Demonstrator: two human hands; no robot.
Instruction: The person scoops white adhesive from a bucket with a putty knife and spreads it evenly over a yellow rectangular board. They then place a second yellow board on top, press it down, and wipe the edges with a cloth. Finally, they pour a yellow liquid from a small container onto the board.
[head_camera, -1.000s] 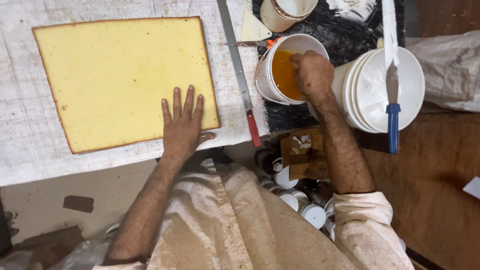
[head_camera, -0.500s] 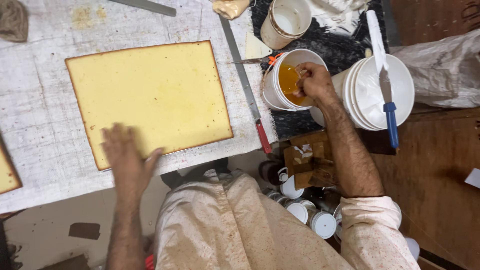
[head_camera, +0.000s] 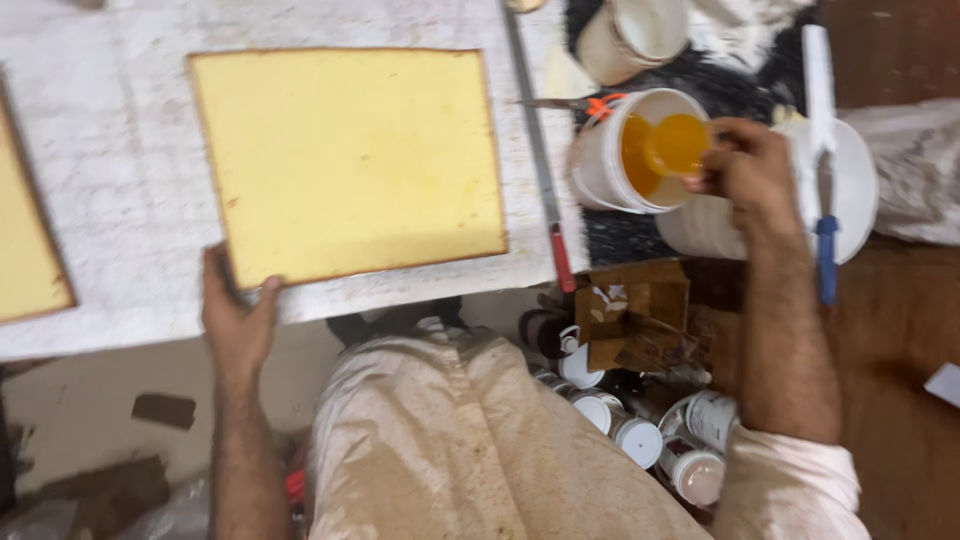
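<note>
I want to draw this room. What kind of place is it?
Probably a painting or craft workshop: a yellow-coated board on a stained white table, a white bucket of orange liquid, and small paint tins on the floor.

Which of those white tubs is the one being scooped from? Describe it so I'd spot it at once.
Start at the big yellow square panel on the white table, then cross the long metal ruler to its right. There sits the white bucket, under the right hand holding a small cup. Only this tub shows orange liquid.
</note>
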